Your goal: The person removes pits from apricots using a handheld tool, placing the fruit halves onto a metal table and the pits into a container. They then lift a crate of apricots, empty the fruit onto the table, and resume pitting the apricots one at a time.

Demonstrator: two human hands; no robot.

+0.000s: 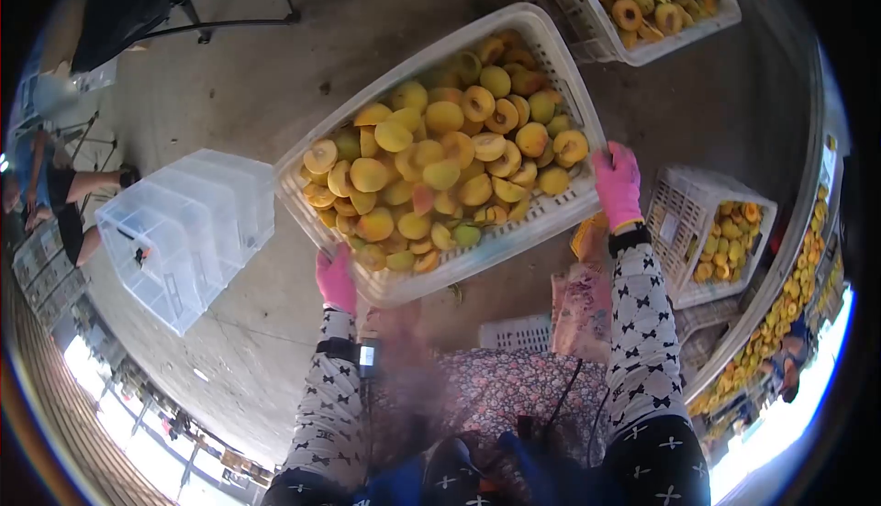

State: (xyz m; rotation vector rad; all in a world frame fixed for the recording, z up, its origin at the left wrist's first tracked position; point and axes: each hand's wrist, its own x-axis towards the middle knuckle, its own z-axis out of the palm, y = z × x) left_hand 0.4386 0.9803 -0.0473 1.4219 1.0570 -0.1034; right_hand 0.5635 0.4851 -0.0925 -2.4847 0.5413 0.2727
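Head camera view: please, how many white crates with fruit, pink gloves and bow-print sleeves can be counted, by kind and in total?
White crates with fruit: 3 (held crate, upper-right crate, mid-right crate)
Pink gloves: 2 (left glove, right glove)
Bow-print sleeves: 2 (left sleeve, right sleeve)
Total: 7

Fruit-handling shed, apparently: crates (pixel 486 261) of halved fruit (pixel 370 176) at centre, one and three o'clock; long fruit bed (pixel 773 336) at four; grey floor (pixel 220 102); co-worker (pixel 66 185) at nine.
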